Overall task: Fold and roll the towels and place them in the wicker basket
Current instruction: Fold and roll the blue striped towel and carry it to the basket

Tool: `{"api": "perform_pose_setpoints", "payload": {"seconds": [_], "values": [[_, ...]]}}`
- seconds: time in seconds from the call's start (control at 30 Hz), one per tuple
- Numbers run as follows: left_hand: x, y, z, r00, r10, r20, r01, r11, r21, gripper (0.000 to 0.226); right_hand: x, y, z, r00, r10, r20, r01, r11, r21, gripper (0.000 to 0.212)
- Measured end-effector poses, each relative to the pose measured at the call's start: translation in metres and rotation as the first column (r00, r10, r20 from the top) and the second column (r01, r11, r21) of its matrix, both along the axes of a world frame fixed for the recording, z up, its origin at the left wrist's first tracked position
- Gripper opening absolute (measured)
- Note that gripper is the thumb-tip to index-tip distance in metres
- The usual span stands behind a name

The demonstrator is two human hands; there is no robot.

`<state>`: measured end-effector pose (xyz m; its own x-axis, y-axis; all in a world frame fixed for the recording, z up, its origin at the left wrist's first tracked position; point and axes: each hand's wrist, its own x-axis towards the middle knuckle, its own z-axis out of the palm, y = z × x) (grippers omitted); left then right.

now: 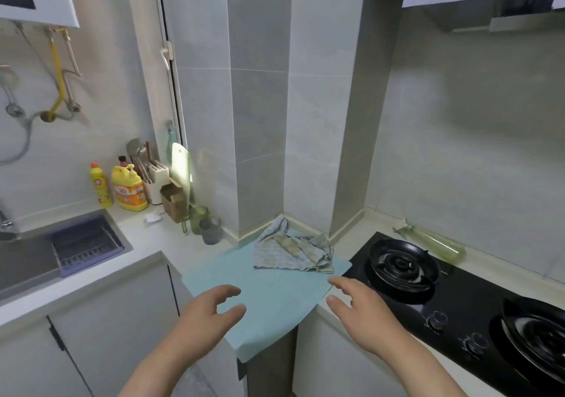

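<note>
A crumpled grey-blue checked towel (290, 251) lies in a heap at the far corner of a light blue mat (269, 298) spread over the counter corner. My left hand (211, 311) hovers over the mat's near left part, fingers loosely curved, holding nothing. My right hand (354, 308) hangs over the mat's right edge, fingers relaxed and spread, also empty. Both hands are short of the towel and apart from it. No wicker basket is in view.
A black gas hob (458, 298) with two burners lies right of the mat. A sink (27, 262) with a purple rack is at left. Detergent bottles (128, 188), a knife block, a cardboard box and cups stand along the back wall. A clear bottle (434, 242) lies behind the hob.
</note>
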<state>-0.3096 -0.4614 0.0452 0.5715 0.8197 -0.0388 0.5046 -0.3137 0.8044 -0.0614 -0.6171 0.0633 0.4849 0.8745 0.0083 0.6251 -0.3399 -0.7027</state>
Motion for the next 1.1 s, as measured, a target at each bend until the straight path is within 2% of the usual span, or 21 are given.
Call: {"api": "perform_pose_setpoints", "payload": {"seconds": [0.13, 0.4, 0.57, 0.77, 0.93, 1.0, 1.1], "values": [[0.023, 0.049, -0.014, 0.99, -0.121, -0.073, 0.118, 0.992, -0.047, 0.039, 0.02, 0.043, -0.012, 1.0, 0.002, -0.009, -0.003, 0.999, -0.051, 0.045], [0.096, 0.164, -0.045, 0.986, -0.144, -0.086, 0.135, 0.986, -0.099, 0.051, 0.089, 0.156, -0.056, 0.997, -0.044, -0.067, 0.039, 0.996, -0.077, 0.045], [0.155, 0.232, -0.072, 0.99, -0.126, -0.068, 0.114, 0.981, -0.16, 0.029, 0.139, 0.218, -0.085, 0.991, -0.074, -0.111, 0.054, 0.984, -0.169, 0.045], [0.198, 0.289, -0.099, 0.995, -0.082, -0.065, 0.06, 0.958, -0.281, 0.023, 0.178, 0.272, -0.127, 0.999, -0.023, -0.021, 0.017, 0.967, -0.254, 0.047], [0.221, 0.328, -0.125, 0.997, -0.016, -0.075, -0.014, 0.922, -0.388, 0.037, 0.193, 0.306, -0.168, 0.997, 0.056, 0.047, -0.037, 0.937, -0.348, 0.056], [0.231, 0.342, -0.139, 0.992, -0.01, -0.126, -0.041, 0.918, -0.395, 0.046, 0.196, 0.315, -0.179, 0.998, 0.039, 0.059, -0.014, 0.928, -0.372, 0.062], [0.244, 0.362, -0.157, 0.989, -0.038, -0.144, -0.02, 0.925, -0.379, 0.045, 0.195, 0.324, -0.197, 0.999, -0.021, 0.044, 0.037, 0.913, -0.406, 0.067]]}}
